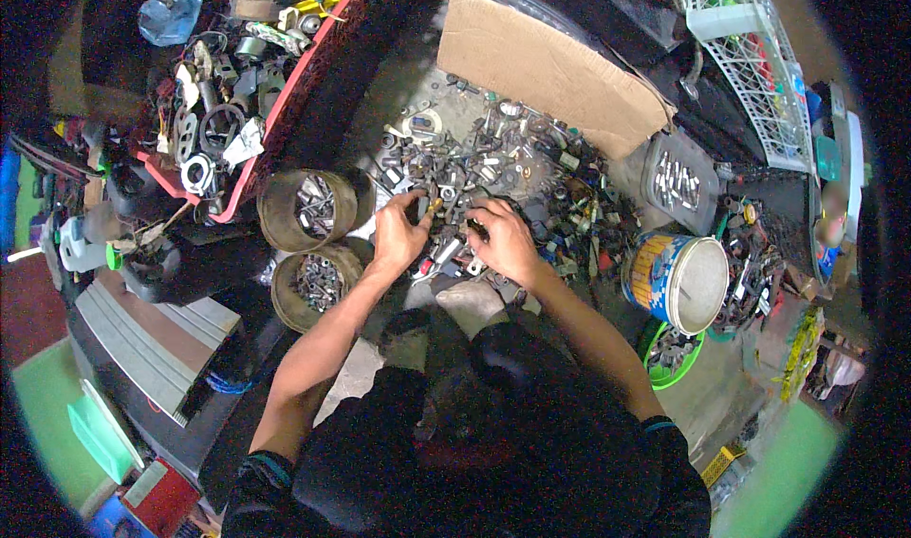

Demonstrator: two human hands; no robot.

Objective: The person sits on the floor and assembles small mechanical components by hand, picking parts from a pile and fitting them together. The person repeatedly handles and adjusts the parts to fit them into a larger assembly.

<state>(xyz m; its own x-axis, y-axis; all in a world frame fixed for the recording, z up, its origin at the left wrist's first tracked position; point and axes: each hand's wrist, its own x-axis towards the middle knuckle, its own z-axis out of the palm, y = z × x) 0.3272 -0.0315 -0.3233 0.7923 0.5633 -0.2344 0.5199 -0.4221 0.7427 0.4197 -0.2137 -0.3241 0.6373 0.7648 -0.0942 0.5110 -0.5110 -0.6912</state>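
Person crouched over floor point(380, 102), both forearms entering from lower edge, working a spread heap of small metal parts point(493, 173) (nuts, bolts, fittings, misc. hardware).

Left hand point(399, 234): at near-left edge of heap, fingers closed in a pinch on a small brass-coloured fitting point(436, 205), raised slightly clear of the pile, prob. so it can be looked at apart from the rest. Exact type of fitting too small to tell.

Right hand point(503, 239): just beside the left, palm down on the heap, fingers curled into the parts. Cannot tell whether it grips anything; fingertips are hidden among the pieces.

Surroundings:
- Two round tins point(308, 211), point(313, 287) just left of the left hand, both open-topped and part-filled w/ similar metal bits; position within easy arm reach suits them as receiving containers.
- Red basket point(285, 83) further left/up, loaded w/ larger items: brackets, rings, clamps.
- Flat cardboard sheet point(550, 64) at far side of heap, partly overlying it.
- Dark tray point(678, 182) to right, holding a row of pale small pieces.
- Blue-and-yellow bucket point(676, 277) lying on its side to right, open mouth facing camera, near a green bowl point(672, 353) w/ more hardware.
- White plastic crate point(750, 54) upper right.

Sorting appears by size/kind, judged from like parts grouped per container.
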